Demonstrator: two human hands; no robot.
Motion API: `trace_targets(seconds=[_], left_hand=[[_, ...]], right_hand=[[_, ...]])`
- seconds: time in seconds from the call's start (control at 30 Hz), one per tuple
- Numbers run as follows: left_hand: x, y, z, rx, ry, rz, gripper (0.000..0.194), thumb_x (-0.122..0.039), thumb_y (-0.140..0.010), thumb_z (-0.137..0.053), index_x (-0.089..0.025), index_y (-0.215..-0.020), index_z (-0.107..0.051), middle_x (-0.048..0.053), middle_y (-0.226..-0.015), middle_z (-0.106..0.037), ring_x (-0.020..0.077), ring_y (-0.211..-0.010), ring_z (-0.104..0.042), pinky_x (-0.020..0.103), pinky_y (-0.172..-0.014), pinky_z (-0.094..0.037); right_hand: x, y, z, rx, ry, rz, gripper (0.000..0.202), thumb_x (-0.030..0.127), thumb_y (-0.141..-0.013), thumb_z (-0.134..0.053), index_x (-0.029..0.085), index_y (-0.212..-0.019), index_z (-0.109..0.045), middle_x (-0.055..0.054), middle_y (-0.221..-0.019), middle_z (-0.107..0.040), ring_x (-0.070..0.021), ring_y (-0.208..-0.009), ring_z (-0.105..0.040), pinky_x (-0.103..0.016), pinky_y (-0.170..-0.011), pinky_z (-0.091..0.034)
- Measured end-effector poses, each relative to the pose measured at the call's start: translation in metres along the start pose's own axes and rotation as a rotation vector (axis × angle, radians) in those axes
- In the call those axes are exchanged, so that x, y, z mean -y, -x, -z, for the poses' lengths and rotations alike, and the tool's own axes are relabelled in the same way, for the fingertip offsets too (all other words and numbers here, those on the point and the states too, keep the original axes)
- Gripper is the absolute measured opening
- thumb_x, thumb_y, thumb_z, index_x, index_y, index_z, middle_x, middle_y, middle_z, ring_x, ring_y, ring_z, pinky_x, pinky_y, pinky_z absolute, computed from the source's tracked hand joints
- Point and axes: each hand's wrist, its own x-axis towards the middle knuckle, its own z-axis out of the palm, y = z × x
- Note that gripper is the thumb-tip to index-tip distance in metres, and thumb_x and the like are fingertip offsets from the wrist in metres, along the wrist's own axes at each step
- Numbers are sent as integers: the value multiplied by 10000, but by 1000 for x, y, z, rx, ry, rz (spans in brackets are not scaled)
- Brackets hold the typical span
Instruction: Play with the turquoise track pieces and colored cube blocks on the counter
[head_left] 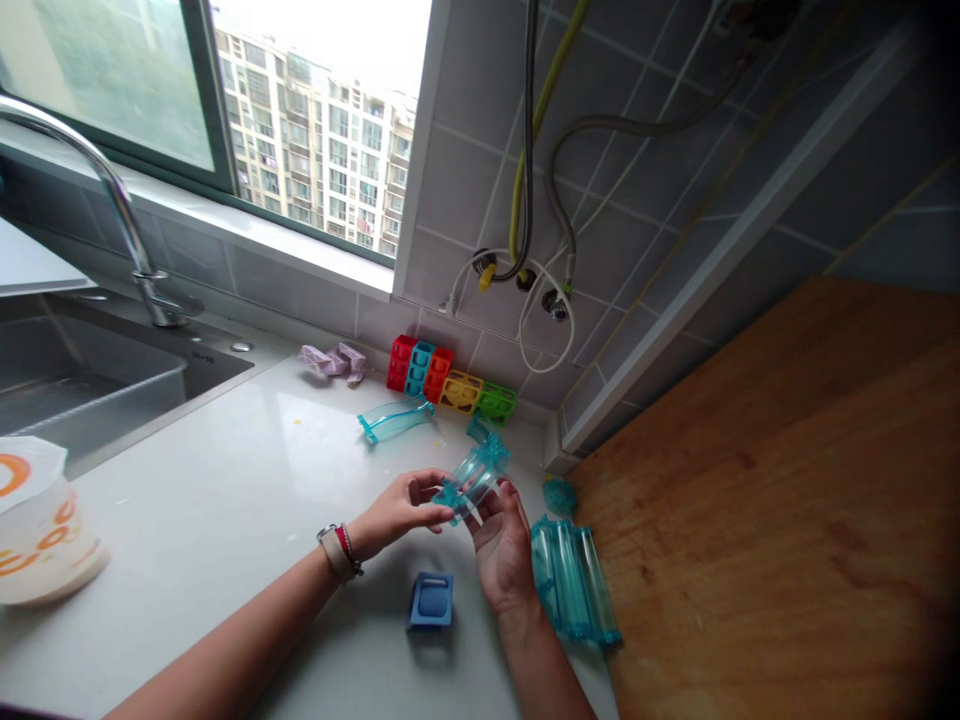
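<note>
Between my two hands is a clear teal plastic piece (pixel 480 474), tube-like with wider ends, tilted above the counter. My left hand (pixel 409 505) pinches its lower left end with thumb and fingers. From the right, my right hand (pixel 502 545) holds it with curled fingers, palm partly turned up. A blue plastic block with a square opening (pixel 431 601) sits on the counter below my hands. Beyond them lies a curved clear teal panel (pixel 396 418). Several teal tube pieces (pixel 574 580) lie side by side right of my right wrist, near a small round teal piece (pixel 559 495).
Against the tiled wall stands a row of red, blue, yellow and green blocks (pixel 450 380), beside a crumpled purple cloth (pixel 334 362). A printed cup (pixel 45 530), the sink (pixel 202 375) and faucet (pixel 124 210) are at left. A wooden board (pixel 772 500) borders the right.
</note>
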Motion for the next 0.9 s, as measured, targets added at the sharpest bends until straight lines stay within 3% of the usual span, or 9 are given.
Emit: trace_targets(seconds=[0.13,0.23,0.37,0.53,0.73,0.9], left_hand=[[-8,2,5,-82,246,51,540,-338,-768,-865,-135,-1237,-691,152,-1146,-718,196,-815,-687,294,-648,-609],[-13,4,7,-86,381,46,469,-360,-876,-772,-131,-1276,-685,168,-1145,-722,215,-863,-715,298,-686,-634],[-12,4,10,-84,508,28,387,-357,-951,-678,-127,-1262,-695,121,-996,-733,190,-804,-710,306,-693,-657],[-12,3,12,-87,610,63,366,-347,-982,-626,-122,-1264,-689,101,-968,-735,187,-769,-716,319,-685,-667],[-12,3,12,-120,648,117,371,-375,-1005,-596,-130,-1273,-673,111,-967,-747,201,-782,-734,331,-680,-669],[-12,2,11,-80,640,199,444,-512,-982,-592,-102,-1097,-720,145,-964,-742,229,-822,-736,333,-659,-666]], right_hand=[[-2,-2,2,-115,-43,-76,331,533,-843,-743,281,-1035,-648,-3,-963,-756,-201,-917,-706,-356,-819,-558],[-2,-4,2,-162,-39,-136,358,579,-846,-722,280,-1032,-655,7,-948,-737,-187,-861,-699,-326,-750,-559],[-1,-3,1,-111,-13,-187,441,660,-845,-690,258,-1027,-691,-7,-952,-737,-191,-867,-699,-319,-736,-566],[-1,0,-2,-63,-22,-215,389,584,-803,-791,215,-904,-720,-19,-852,-740,-187,-805,-697,-304,-710,-563],[-1,1,0,-25,-91,-229,340,517,-821,-813,195,-911,-751,-15,-831,-754,-158,-765,-683,-283,-698,-561],[2,1,2,16,-144,-231,312,478,-813,-833,214,-961,-757,-12,-882,-766,-166,-791,-682,-290,-711,-563]])
